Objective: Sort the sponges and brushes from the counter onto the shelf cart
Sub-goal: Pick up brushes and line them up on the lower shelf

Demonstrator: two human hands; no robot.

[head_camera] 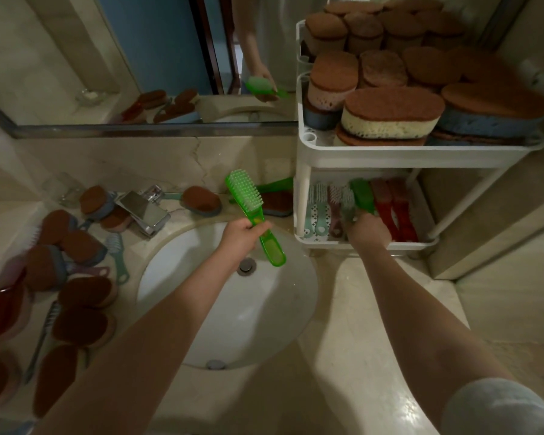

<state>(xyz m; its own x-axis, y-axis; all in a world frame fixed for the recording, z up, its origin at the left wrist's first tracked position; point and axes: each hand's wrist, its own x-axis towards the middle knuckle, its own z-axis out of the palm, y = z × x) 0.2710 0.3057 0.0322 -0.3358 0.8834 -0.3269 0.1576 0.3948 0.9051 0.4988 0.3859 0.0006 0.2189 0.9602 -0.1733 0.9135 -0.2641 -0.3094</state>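
My left hand [240, 234] grips a clear green brush [248, 206] by its handle above the sink, bristles facing up and away. My right hand [367, 230] reaches into the lower shelf [368, 244] of the white shelf cart [421, 152] and holds another green brush [362, 194] standing among several pink, teal and red brushes [396, 208]. The cart's upper tiers carry several brown-topped sponges [390, 114]. More sponges [85, 290] and brushes [117, 255] lie on the counter at the left.
A white sink basin [233, 312] sits in the middle with a chrome tap [145, 208] behind it. A sponge brush [201, 200] and a green brush [275, 185] lie behind the basin. A mirror [139, 58] covers the wall above. A glass [65, 188] stands back left.
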